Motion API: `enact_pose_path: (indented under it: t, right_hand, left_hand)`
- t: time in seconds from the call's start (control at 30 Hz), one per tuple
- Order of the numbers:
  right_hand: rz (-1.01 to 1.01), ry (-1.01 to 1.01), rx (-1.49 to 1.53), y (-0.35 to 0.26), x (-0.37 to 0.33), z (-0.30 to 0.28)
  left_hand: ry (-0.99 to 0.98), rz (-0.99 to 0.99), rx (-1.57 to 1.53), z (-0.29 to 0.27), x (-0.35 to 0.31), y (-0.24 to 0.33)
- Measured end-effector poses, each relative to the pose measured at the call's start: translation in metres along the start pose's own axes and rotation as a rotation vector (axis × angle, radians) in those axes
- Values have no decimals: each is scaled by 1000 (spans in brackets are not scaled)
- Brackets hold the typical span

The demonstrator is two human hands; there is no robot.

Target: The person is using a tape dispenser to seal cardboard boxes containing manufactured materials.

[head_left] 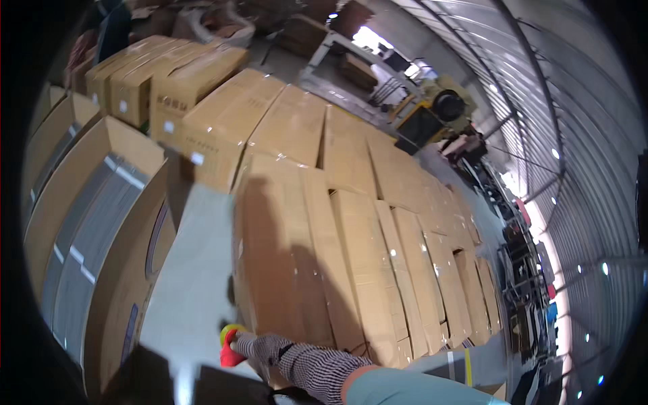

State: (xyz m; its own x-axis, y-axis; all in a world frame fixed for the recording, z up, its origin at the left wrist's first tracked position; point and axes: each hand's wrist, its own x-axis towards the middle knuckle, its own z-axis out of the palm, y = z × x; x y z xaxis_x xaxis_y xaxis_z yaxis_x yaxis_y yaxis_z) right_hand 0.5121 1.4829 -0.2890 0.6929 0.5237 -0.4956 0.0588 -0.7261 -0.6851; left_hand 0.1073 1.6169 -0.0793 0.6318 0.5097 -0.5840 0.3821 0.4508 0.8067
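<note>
My right arm, in a teal sleeve and a black-and-white striped sleeve cover, reaches from the lower edge toward the left. At its end is my right hand (pixel 233 347), small and blurred, with red and yellow showing at it. Whether that is a glove or a held thing, I cannot make out, and its fingers do not show clearly. It is beside the lower left corner of a large brown cardboard box (pixel 277 270), over the grey floor (pixel 185 270). Whether it touches the box is unclear. My left hand is out of view.
Several closed cardboard boxes (pixel 398 169) stand packed in rows. An open carton (pixel 138 145) at the left holds grey flat panels (pixel 101 209). More boxes (pixel 196 74) stand at the upper left. Yellow-and-black machinery (pixel 432 115) stands farther back, beside a corrugated metal wall (pixel 587 135).
</note>
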Motion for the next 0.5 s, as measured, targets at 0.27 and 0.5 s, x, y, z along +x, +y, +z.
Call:
enact_pose_path:
  t: [0.27,0.5]
  right_hand:
    - [208,-269,644,-157,-57,-74]
    - [100,274,854,-255,105,-175]
  left_hand:
    - [182,-379,-259,-128,45,82]
    - [23,-431,-252,-59,140,297]
